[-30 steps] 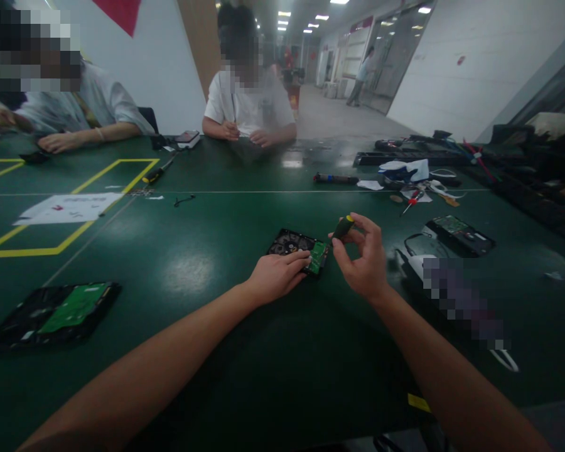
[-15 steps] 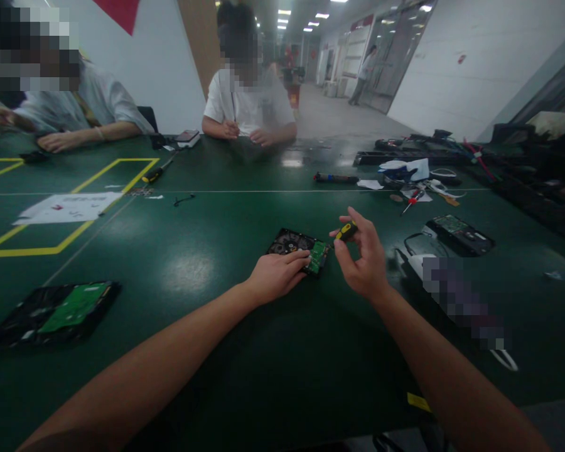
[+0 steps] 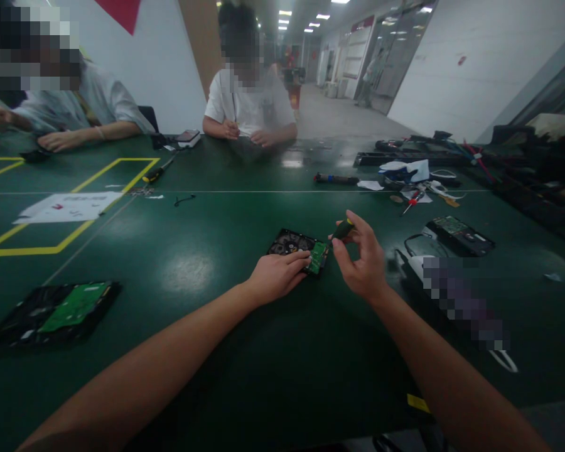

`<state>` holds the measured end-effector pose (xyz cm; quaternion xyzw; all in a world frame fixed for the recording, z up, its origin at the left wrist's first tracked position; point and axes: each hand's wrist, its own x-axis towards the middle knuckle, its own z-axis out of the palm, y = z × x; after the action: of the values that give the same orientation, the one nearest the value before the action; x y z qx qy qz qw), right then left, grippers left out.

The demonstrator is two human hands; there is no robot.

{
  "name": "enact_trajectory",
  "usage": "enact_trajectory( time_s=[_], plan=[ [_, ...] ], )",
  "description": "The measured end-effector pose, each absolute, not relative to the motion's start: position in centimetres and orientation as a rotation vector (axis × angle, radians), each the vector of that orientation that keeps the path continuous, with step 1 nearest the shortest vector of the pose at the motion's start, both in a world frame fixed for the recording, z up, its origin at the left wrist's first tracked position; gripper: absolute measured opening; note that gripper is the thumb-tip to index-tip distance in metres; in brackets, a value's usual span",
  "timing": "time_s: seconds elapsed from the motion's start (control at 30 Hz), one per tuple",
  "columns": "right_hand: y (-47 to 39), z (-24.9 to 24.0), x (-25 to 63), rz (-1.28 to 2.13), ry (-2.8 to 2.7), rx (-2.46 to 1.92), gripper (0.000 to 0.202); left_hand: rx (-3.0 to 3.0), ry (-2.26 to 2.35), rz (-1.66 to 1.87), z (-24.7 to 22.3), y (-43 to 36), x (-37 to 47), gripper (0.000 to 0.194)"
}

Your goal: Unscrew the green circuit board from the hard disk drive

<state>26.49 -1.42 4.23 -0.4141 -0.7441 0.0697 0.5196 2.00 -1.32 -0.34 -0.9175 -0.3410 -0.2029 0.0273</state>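
A hard drive (image 3: 318, 253) with a green circuit board and a black metal body lies mid-table. Across its near side rests my left hand (image 3: 277, 274), fingers together over the board and holding the drive against the table. My right hand (image 3: 361, 256) is closed on a screwdriver (image 3: 343, 228) with a black and yellow handle, pinched between thumb and fingers. The screwdriver slants down to the left, toward the board's right edge. Its tip is too small to make out, so I cannot tell whether it touches a screw.
Another hard drive (image 3: 75, 306) lies at the left, and a third drive (image 3: 460, 235) at the right. Near that one is a partly blurred pouch-like item (image 3: 461, 301). Farther back are a red screwdriver (image 3: 412, 202), cables, and paper (image 3: 70, 207). Two people sit across the table.
The screwdriver's handle has turned in my right fingers, showing less yellow now, and the hand has shifted very slightly. My left hand and the hard drive have stayed put.
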Motion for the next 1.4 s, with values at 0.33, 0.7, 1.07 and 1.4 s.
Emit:
enact_trajectory(
  time_s=[0.33, 0.7, 1.07, 1.4],
  plan=[
    [-1.18, 3.83, 26.36, 0.235, -1.737, -0.958, 0.069, -2.826, -1.07, -0.615, -0.52, -1.29, 1.97, 0.036],
    [-1.16, 4.15, 26.53, 0.079, -1.751, -0.998, 0.066, -2.825, -1.061, -0.62, -0.56, -1.29, 1.92, 0.036],
    [-1.35, 4.37, 26.48, 0.053, -1.768, -0.989, 0.067, -2.823, -1.048, -0.622, -0.68, -1.23, 1.9, 0.036],
    [-1.27, 3.97, 26.35, 0.092, -1.722, -0.979, 0.064, -2.823, -1.049, -0.623, -0.34, -1.45, 1.94, 0.036]
  ],
)
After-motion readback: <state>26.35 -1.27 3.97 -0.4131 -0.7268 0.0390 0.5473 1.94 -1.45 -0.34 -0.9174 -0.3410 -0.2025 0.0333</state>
